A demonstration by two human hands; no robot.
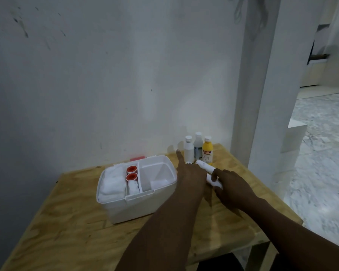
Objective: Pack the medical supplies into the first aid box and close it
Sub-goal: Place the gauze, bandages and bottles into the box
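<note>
The right hand (231, 187) curls its fingers around a white tube (213, 179) on the wooden table (67, 222). The left hand (190, 173) just beside it points its forefinger up — other fingers hidden. The open white box (137, 208) sits left, gauze inside; three bottles (198, 148) stand behind.

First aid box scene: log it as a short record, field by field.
box: white plastic first aid box, open, on the wooden table
left compartment: white gauze pads
middle compartment: two orange-cored tape rolls, white roll below them
right compartment: mostly bare, something white at its bottom
unpacked: white bottle, clear bottle, yellow bottle, upright by the wall
left hand: forefinger extended, holds nothing visible
right hand: gripping white tube
lid: not clearly visible
</note>
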